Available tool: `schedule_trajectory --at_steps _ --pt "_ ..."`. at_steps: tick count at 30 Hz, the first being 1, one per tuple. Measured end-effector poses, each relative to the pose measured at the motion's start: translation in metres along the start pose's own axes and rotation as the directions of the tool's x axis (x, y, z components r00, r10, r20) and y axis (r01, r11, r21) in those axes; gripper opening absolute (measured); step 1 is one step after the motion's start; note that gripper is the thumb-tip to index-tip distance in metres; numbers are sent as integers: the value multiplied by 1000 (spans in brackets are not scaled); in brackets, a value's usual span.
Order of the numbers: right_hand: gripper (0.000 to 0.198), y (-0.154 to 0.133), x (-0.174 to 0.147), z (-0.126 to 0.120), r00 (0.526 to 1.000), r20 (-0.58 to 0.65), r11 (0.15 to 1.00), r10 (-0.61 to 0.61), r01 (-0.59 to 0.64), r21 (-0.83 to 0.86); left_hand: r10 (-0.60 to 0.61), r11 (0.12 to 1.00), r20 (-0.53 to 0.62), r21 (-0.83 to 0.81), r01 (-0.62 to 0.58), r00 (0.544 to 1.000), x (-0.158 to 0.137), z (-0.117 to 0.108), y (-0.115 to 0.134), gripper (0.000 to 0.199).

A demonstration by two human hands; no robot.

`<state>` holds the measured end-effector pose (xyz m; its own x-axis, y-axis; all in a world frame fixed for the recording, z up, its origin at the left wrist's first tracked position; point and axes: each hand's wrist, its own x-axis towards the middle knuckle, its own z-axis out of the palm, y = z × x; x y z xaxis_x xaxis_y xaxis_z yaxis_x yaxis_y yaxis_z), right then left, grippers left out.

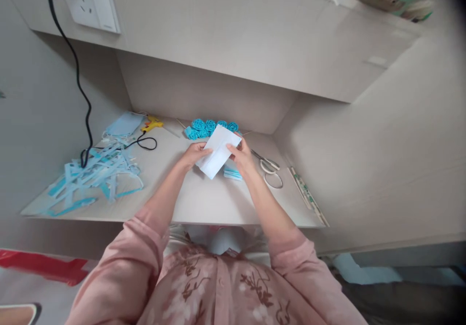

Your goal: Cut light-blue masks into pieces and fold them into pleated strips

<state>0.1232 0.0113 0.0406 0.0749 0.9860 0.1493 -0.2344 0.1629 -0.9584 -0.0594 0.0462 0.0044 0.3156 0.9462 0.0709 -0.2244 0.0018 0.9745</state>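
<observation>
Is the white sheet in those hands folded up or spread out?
Spread out: the white sheet shows one broad, flat face between the left hand and right hand. Any layers behind it, I cannot tell.

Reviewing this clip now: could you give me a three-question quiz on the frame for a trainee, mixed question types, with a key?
1. Multiple choice: what do the left hand and right hand hold between them?
a) a blue rosette
b) a pale sheet
c) a black cable

2. True or false: the heap of blue strips lies to the right of the scissors.

3. Fill in: the body of the glue gun is coloured ____.

Key: 1. b; 2. false, it lies to their left; 3. yellow.
</observation>
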Motion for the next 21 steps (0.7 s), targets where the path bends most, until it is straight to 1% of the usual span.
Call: schedule_trajectory --at_steps 3,6,10,13,17,19,21 --pt "66 0 -1 -9 1000 4 998 26 -26 53 -3 1000 -38 -15 3 999 -3 4 4 61" --pt "60 -4 1 -17 1000 4 999 15 -15 49 -42 998 -9 -37 41 999 -7 8 6 61" --pt "46 -9 4 -22 1000 8 1000 8 -8 -15 -70 995 36 -69 73 997 -12 12 6 58" --pt "46 -8 4 -23 1000 11 1000 21 -21 -15 -131 986 47 -94 134 990 -14 15 6 59" --pt "47 -2 5 -24 998 45 999 43 -44 24 -205 978 13 -37 206 979 -15 18 5 58" --pt "49 2 5 -25 993 70 996 92 -93 10 -221 975 -22 3 221 975 -16 20 5 56" --pt "49 4 6 -27 984 91 988 152 -148 -42 -235 971 -30 36 236 972 -17 22 4 55"
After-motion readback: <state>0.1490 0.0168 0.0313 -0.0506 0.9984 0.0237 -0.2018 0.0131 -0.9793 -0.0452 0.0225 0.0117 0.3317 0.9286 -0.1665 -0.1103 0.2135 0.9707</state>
